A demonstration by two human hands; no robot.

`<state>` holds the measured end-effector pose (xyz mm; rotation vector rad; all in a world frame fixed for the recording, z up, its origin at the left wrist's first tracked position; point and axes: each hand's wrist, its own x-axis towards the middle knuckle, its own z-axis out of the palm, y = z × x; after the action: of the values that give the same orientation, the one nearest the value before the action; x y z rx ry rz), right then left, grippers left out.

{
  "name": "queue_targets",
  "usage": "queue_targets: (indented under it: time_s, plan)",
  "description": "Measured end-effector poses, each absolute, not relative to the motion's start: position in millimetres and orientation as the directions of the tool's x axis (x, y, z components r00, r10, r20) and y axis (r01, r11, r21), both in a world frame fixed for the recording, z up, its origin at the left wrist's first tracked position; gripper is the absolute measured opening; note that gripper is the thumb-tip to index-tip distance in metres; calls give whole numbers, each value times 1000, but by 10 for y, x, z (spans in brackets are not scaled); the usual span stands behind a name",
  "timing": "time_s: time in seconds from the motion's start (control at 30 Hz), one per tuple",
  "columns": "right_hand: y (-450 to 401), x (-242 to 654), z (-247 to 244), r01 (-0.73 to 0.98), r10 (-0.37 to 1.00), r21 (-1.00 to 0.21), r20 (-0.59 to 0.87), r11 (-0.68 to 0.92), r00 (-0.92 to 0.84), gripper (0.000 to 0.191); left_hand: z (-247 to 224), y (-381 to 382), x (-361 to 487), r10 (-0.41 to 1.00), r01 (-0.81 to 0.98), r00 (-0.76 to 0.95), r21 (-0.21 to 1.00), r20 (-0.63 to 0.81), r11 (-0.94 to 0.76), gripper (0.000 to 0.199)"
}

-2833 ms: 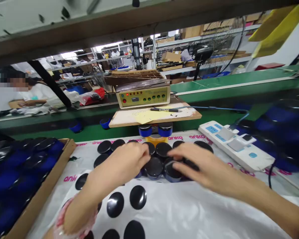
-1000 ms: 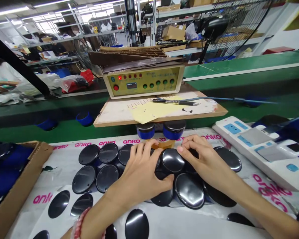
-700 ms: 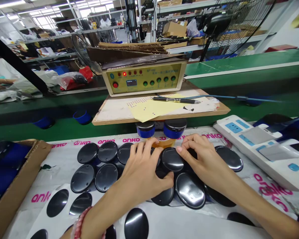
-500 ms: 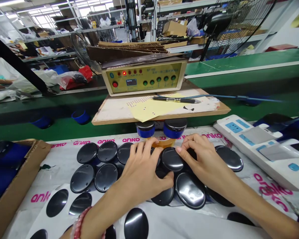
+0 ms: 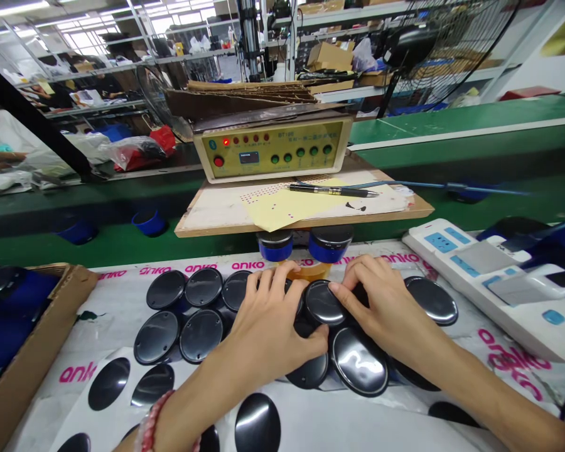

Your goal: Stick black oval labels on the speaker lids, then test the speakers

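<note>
Round, glossy black-topped units stand in rows on the white wrapping; one black-topped unit lies between my hands. My left hand is spread over neighbouring units, fingers reaching forward and thumb near that unit's front edge. My right hand has its thumb on the right rim of the same unit, with the fingers curled beside it. Nearer me is a shiny black-topped unit with no hand on it. On the left, several black tops show small holes. Loose black discs lie on a white sheet.
A yellow-fronted tester with a lit red lamp sits on a wooden board, beside a pen. Two blue-sided units stand under its edge. A power strip lies right, a cardboard box left.
My right thumb has shifted very slightly left along the rim of the unit. The lit red lamp on the tester is now one place further left. My left hand stays put.
</note>
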<state>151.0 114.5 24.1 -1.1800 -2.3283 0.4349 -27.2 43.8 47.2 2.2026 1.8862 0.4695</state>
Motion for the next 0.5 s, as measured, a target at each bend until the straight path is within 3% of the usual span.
queue_targets:
  time_s: [0.13,0.27,0.4,0.5]
  plan:
    - [1157,1528,240,669,806,-457,247,587,-538,23,508,433,-277,989,923,127,356,81,-148,41]
    - [1150,1515,239,657,754,-370,345,657,-560,25,507,424,-278,985,918,150,358,88,-171,43]
    - [1127,1489,274,643,704,-287,240,710,-669,26,492,439,-283,981,914,174,357,82,-192,44]
    - [1042,1466,426,635,664,-215,365,742,-653,22,664,393,-355,974,915,222,337,38,-222,46]
